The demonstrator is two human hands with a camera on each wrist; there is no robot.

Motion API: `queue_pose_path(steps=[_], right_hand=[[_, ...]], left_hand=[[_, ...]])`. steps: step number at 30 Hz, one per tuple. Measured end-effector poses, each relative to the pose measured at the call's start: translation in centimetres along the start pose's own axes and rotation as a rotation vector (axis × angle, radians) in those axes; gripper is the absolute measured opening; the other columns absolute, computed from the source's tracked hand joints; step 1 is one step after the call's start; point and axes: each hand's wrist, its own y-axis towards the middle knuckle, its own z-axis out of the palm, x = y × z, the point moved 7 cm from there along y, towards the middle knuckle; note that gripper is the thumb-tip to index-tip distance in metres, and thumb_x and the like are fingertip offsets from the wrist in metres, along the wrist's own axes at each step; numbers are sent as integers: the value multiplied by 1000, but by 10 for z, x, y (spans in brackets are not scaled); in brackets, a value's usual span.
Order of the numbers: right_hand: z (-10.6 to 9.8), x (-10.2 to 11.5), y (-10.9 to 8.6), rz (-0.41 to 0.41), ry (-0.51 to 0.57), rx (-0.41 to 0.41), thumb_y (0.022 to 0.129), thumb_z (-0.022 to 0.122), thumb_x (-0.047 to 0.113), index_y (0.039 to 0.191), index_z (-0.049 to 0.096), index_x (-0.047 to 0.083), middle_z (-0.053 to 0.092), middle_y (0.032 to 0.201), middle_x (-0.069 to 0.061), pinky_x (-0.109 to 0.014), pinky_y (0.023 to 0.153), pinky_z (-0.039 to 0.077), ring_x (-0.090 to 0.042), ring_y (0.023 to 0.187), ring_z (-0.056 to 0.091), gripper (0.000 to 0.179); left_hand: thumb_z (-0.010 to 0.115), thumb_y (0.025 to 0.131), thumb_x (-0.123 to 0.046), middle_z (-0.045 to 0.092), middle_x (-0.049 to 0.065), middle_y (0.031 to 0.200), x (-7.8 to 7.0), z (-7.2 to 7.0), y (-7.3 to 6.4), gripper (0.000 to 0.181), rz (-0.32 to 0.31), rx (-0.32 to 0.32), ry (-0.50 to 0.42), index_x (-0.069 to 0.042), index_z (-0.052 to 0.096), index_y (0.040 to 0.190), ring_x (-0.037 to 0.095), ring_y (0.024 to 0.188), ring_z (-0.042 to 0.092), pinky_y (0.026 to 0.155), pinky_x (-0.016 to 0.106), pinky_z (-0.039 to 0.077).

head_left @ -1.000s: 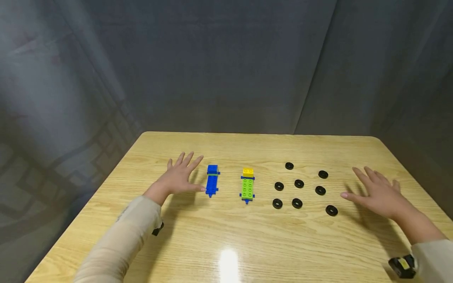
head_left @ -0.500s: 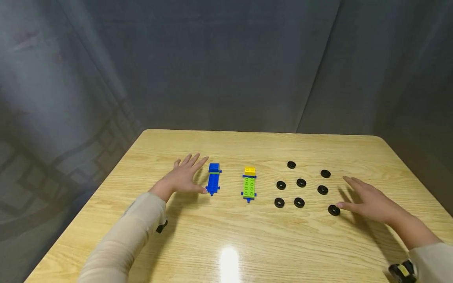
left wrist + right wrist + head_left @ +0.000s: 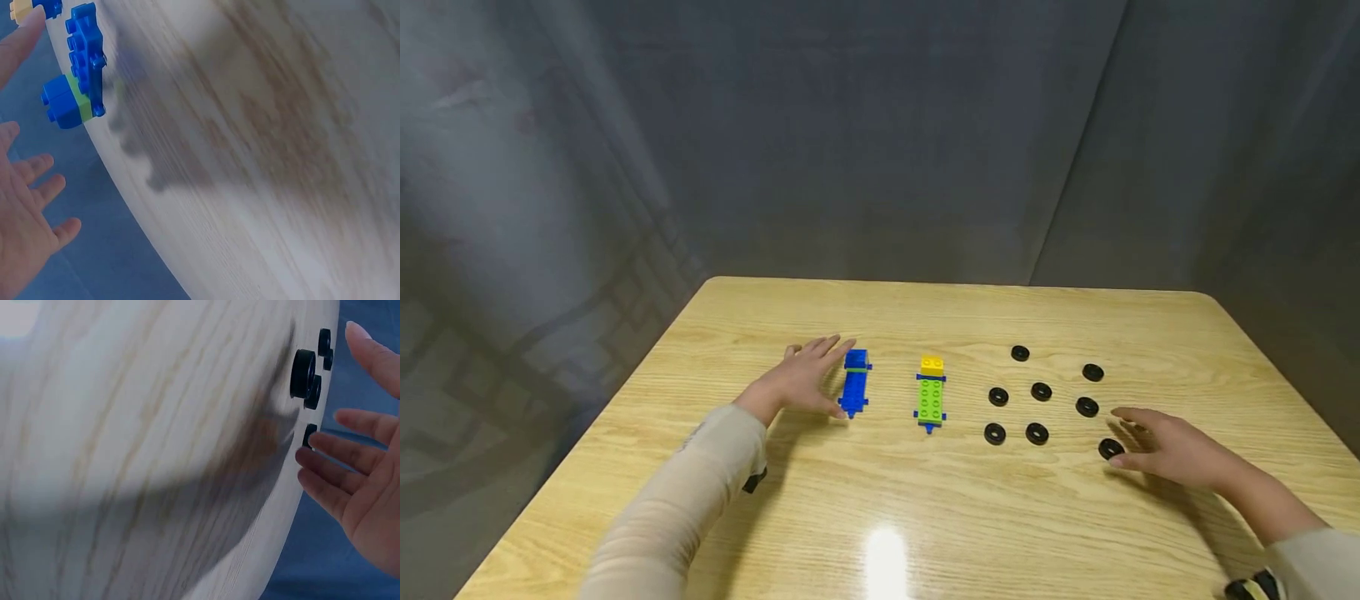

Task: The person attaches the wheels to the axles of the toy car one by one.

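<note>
Head view: showing the blue car base (image 3: 854, 387) left of centre, carrying a blue block (image 3: 856, 359) at its upper end, and the green car base (image 3: 930, 402) near centre, carrying a yellow block (image 3: 932, 366). Judging by the stacking, counting both bodies as put together. Seeing bare side pegs (image 3: 944, 417) on each, so apparently leaving the wheels unfitted: counting eight black rings (image 3: 1037, 433) lying loose right of centre on the worktop (image 3: 820, 500). Finding the left hand (image 3: 805, 379) relaxing beside the blue car base, grasping nothing, with fingers spreading. Finding the right hand (image 3: 1180, 450) at the right of the frame likewise unclenched, gripping nothing, its thumb overlapping the nearest ring (image 3: 1107, 447); being unable to tell whether touching. Left wrist view: cutting off the hand at the left edge and seemingly most of the green car base at the upper left corner. Right wrist view: hiding some rings behind others, cropping the hand at the right edge.
</note>
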Motion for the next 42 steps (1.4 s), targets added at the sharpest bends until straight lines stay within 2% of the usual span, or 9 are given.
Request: queue_pose_path(steps=[5,12,17,23,28,33,38,42], right_hand=[[2,2,0,-23,28,32,71,66,37,118,40,-13,47,110,-31,-48,73,42,-43,95,48,73],[5,8,5,-83,20,49,68,70,29,114,47,-10,54,103,-23,-37,68,47,-30,85,55,64],[7,10,6,-98,-19,43,68,71,17,109,51,-8,57,98,-16,-33,65,47,-25,80,55,52],[9,12,12,-111,-92,17,67,70,8,102,56,-3,55,86,-1,-30,61,43,-15,74,50,39],[11,14,13,-120,-133,14,67,70,6,97,59,1,52,84,2,-29,60,42,-12,72,48,33],[13,12,14,-107,-147,25,67,70,6,94,61,3,50,83,3,-30,60,42,-12,72,48,28],[14,13,17,-118,-158,31,67,70,5,90,61,7,49,82,3,-31,61,43,-14,73,49,24],[13,14,20,-116,-158,50,68,70,6,88,60,9,49,82,3,-31,61,43,-14,73,50,23]], left_hand=[[71,59,-50,6,5,143,0,4,5,107,-12,29,-5,-27,4,139,30,127,11,95,57,7],[76,59,-41,11,11,142,-4,6,9,106,22,41,4,-19,10,140,34,125,15,94,57,10],[76,60,-39,13,12,141,-4,11,15,105,13,58,9,-20,11,140,35,125,15,95,57,11],[76,60,-36,12,13,141,0,18,19,105,13,76,-24,-20,9,140,36,125,13,95,57,9],[76,61,-36,13,13,141,2,23,26,105,29,79,-38,-20,10,140,35,125,13,95,58,9],[77,60,-35,17,14,139,0,22,31,106,55,59,-52,-15,11,140,34,124,17,94,58,13],[79,57,-35,21,13,137,2,23,33,106,33,46,-76,-10,15,138,31,124,20,93,58,16],[79,57,-33,19,12,139,4,24,34,105,20,44,-105,-7,17,137,30,124,19,93,57,16]])
